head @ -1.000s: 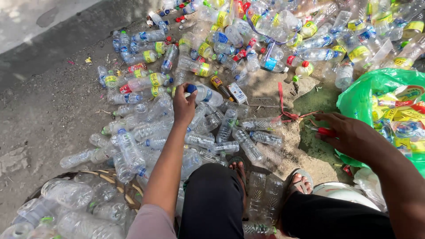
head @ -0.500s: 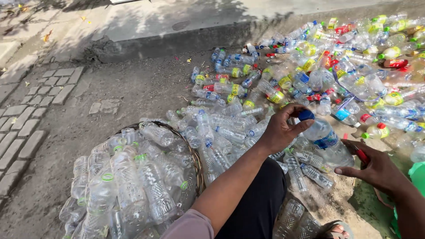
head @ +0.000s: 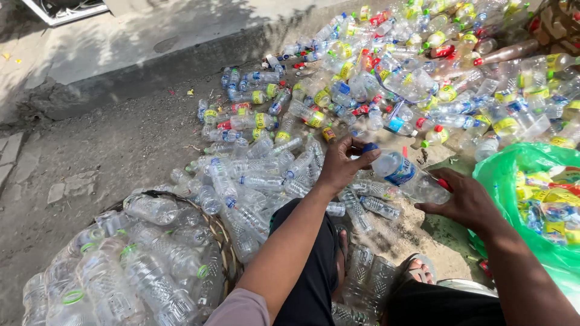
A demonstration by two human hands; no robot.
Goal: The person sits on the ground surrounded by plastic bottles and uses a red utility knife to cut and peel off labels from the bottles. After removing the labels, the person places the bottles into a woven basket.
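Note:
My left hand (head: 339,168) grips the blue-capped neck of a clear plastic bottle (head: 403,174) with a blue label, held lying sideways above the ground. My right hand (head: 464,200) is at the bottle's base, its fingers closed around a small red-handled tool (head: 444,183) that touches the bottle. Most of the tool is hidden inside the hand. Both hands hover over a spread of loose bottles in front of my knees.
A woven basket (head: 215,228) heaped with clear, label-free bottles stands at lower left. A green plastic bag (head: 513,166) holding peeled labels sits at right. A big pile of labelled bottles (head: 386,78) covers the ground ahead. A concrete kerb (head: 151,66) runs behind it.
My left hand lifted the blue-capped bottle out of the pile and carried it right. My right hand came up to meet the bottle's base. The view swung left, showing the basket.

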